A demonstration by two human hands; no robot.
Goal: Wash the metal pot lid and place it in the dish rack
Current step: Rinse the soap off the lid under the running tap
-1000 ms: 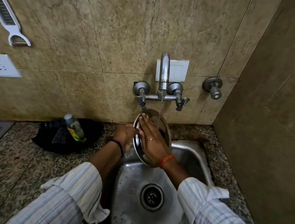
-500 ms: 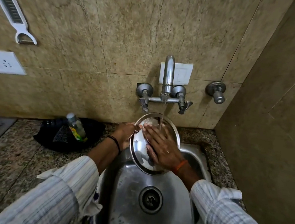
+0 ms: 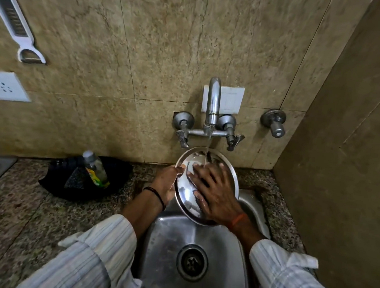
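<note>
Hidden: my left hand [image 3: 167, 183] sits mostly behind the metal pot lid [image 3: 188, 195]; only the thumb shows, hooked over the left rim. My right hand [image 3: 212, 191] covers the lid's middle.
Cut off: both sleeves run out of the bottom edge; the white peeler [image 3: 16, 23] on the wall is clipped at the left.
Writing: the bottle [image 3: 96, 169] in the black tray [image 3: 118, 172] on the table [image 3: 15, 209] has a green-yellow label, too small to read.
Left hand: grips the lid by its left rim, thumb on the face.
Right hand: fingers straight and spread, pressed flat on the lid's face.
Lid: held tilted above the back of the sink [image 3: 165, 244], under the tap [image 3: 213, 100], a thin stream [image 3: 207, 149] landing near its top edge.
Change: half a second ago the lid sat a little lower over the sink; it now faces me more fully and my right fingers have spread wider.
</note>
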